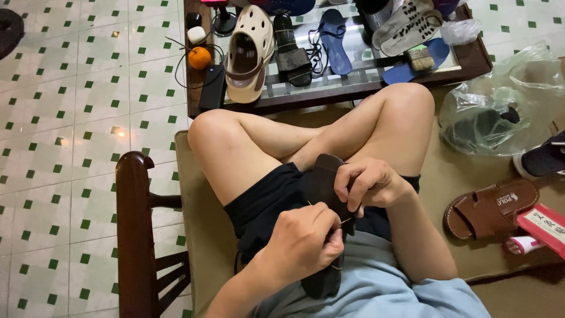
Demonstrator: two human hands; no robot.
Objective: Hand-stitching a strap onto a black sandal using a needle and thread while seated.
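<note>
A dark sandal sole (pixel 322 176) rests upright on my lap, over my crossed legs and black shorts. My right hand (pixel 368 184) grips its upper edge with curled fingers. My left hand (pixel 303 241) is closed low against the sole, pinching a thin thread or needle (pixel 344 221) that runs between my two hands. The lower end of the sole (pixel 321 282) shows beneath my left hand. Whether it is a needle or only thread is too small to tell.
A glass-topped low table (pixel 471 59) ahead carries a beige clog (pixel 250 53), black sandal, blue flip-flops, a brush and an orange (pixel 199 58). On the bench at right lie a brown sandal (pixel 491 209), a red packet and a plastic bag (pixel 500 112). A wooden armrest (pixel 134 224) stands at left.
</note>
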